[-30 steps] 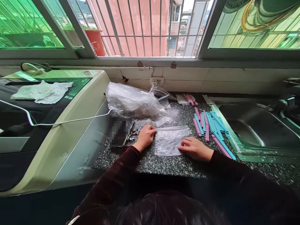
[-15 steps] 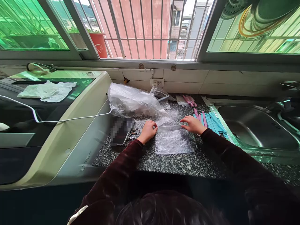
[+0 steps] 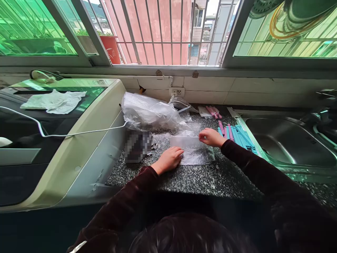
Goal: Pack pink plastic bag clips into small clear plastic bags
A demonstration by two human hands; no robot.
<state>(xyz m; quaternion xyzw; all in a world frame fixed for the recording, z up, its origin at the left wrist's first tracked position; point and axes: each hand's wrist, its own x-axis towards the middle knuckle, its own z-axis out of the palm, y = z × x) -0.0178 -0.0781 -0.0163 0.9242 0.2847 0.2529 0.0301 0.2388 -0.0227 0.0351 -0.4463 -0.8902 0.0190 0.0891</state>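
A clear plastic bag (image 3: 198, 157) lies flat on the speckled countertop in front of me, its upper strip looking whiter and smoother than the crinkled lower part. My left hand (image 3: 170, 159) rests on the left side of this bag, fingers stretched out and pressing it down. At the bag's upper right corner, my right hand (image 3: 211, 137) has its fingers pinched together on the edge. Just right of that hand lie pink and blue plastic strips (image 3: 240, 137), partly hidden by my sleeve.
A larger heap of clear plastic (image 3: 152, 110) sits behind my hands. A phone (image 3: 138, 147), blurred out, lies left of them. A small packet with pink strips (image 3: 210, 112) is near the wall. The metal sink (image 3: 284, 140) is at right, a washing machine (image 3: 105, 123) at left.
My right hand has gone from the bag's lower right to its upper right corner and closed there. The left hand has come down onto the bag, which has shifted slightly away from me.
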